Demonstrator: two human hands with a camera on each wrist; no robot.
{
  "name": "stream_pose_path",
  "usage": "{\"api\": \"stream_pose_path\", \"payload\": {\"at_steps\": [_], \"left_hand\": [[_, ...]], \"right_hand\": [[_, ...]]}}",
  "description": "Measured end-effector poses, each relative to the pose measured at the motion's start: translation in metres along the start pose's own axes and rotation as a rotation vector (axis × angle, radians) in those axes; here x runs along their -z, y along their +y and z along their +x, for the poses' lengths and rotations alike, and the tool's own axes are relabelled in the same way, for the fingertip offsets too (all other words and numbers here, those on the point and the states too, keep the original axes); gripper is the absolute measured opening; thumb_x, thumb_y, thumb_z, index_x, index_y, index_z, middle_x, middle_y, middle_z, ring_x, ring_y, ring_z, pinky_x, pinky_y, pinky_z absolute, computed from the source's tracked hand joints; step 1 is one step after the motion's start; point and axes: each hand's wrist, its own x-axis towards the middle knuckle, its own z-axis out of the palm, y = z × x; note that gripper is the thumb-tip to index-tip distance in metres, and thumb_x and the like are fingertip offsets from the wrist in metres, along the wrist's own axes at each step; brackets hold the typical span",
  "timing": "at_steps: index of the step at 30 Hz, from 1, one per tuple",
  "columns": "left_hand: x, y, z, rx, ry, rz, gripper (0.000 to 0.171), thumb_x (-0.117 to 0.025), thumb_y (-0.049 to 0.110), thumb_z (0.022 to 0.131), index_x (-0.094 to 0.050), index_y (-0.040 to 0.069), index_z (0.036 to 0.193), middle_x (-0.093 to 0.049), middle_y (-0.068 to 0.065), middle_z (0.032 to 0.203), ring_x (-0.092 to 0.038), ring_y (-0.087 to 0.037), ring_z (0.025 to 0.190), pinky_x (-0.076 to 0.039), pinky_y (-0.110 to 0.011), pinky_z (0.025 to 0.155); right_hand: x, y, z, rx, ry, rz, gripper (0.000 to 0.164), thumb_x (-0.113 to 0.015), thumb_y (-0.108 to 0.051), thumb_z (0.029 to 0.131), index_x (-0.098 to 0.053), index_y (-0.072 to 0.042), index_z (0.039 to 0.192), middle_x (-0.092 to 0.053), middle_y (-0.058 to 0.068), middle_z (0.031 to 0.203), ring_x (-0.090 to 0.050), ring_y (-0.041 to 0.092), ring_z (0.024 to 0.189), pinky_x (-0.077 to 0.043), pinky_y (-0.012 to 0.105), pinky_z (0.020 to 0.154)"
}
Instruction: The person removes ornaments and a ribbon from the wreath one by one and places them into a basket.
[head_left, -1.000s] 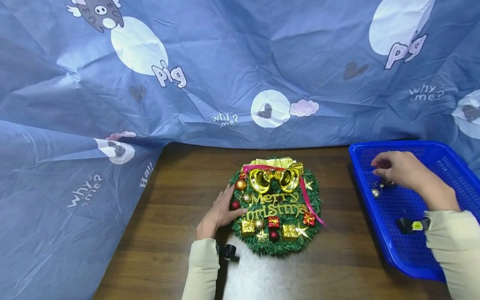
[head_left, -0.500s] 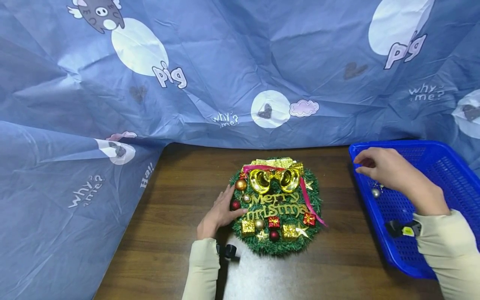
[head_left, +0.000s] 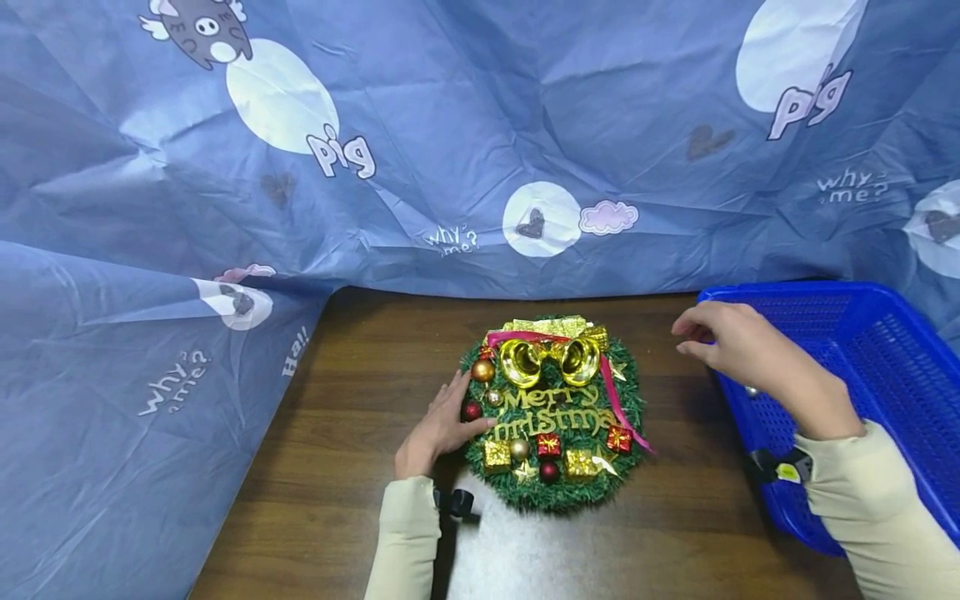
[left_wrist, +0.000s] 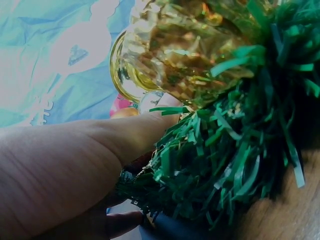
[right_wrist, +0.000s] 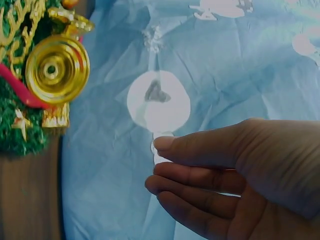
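Observation:
A round green tinsel wreath (head_left: 558, 492) lies on the wooden table, with gold bells (head_left: 550, 362), "Merry Christmas" lettering, small gift boxes, baubles and a pink ribbon on it. My left hand (head_left: 438, 425) rests against its left edge, fingers fairly straight and thumb over the tinsel. Close up in the left wrist view, the thumb (left_wrist: 135, 130) lies beside a shiny gold gift box (left_wrist: 185, 50). Over the near-left rim of the basket hovers my right hand (head_left: 738, 346), its fingers loosely bent. Between its thumb and fingers (right_wrist: 195, 175), the right wrist view shows a gap and no held thing.
A blue plastic basket (head_left: 862, 325) stands at the right, partly behind the right arm. A small silvery bauble (head_left: 752, 391) shows inside it. Blue printed cloth (head_left: 420, 167) hangs behind and to the left of the table (head_left: 337, 400).
My right hand has moved left from inside the basket to over its left rim, toward the wreath. The left hand and the wreath have stayed in place.

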Motion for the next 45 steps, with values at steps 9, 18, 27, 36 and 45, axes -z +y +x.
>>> {"api": "stream_pose_path", "payload": {"at_steps": [9,18,27,36,45], "left_hand": [[0.0,-0.001,0.001,-0.006,0.015,-0.003,0.092,-0.067,0.044,0.086,-0.011,0.02,0.155,-0.003,-0.007,0.162,-0.006,-0.035,0.148,-0.011,-0.058,0.117],[-0.001,0.0,-0.001,0.003,0.009,-0.009,0.092,-0.066,0.046,0.086,-0.01,0.021,0.155,-0.003,-0.006,0.162,-0.005,-0.035,0.148,-0.01,-0.059,0.117],[-0.001,-0.001,0.0,-0.007,0.018,-0.001,0.092,-0.066,0.045,0.087,-0.011,0.021,0.155,-0.003,-0.007,0.162,-0.005,-0.035,0.148,-0.011,-0.059,0.117],[0.001,0.0,0.0,0.011,0.001,-0.001,0.092,-0.065,0.047,0.086,-0.008,0.023,0.155,-0.001,-0.004,0.162,-0.002,-0.032,0.148,-0.01,-0.058,0.117],[0.0,0.001,-0.002,0.002,0.004,-0.002,0.092,-0.066,0.045,0.087,-0.01,0.02,0.155,-0.002,-0.006,0.162,-0.004,-0.034,0.148,-0.011,-0.059,0.117]], "right_hand": [[-0.014,-0.026,0.005,0.103,-0.004,0.042,0.014,-0.074,-0.005,0.078,-0.07,-0.004,0.092,-0.069,0.005,0.085,-0.066,0.021,0.077,-0.054,0.041,0.071],[-0.033,-0.05,0.009,0.173,-0.059,0.072,0.013,-0.073,-0.005,0.08,-0.07,-0.008,0.092,-0.067,0.003,0.088,-0.064,0.018,0.079,-0.054,0.038,0.071],[-0.057,-0.073,0.011,0.228,-0.144,0.078,0.014,-0.075,-0.01,0.081,-0.069,-0.01,0.093,-0.067,0.001,0.093,-0.064,0.017,0.084,-0.055,0.037,0.073],[-0.076,-0.093,0.013,0.266,-0.226,0.083,0.013,-0.074,-0.01,0.082,-0.07,-0.009,0.095,-0.067,0.002,0.095,-0.065,0.018,0.09,-0.055,0.035,0.079],[-0.097,-0.11,0.009,0.328,-0.316,0.068,0.014,-0.074,-0.01,0.082,-0.069,-0.008,0.095,-0.066,0.002,0.094,-0.064,0.016,0.086,-0.056,0.03,0.075]]}}
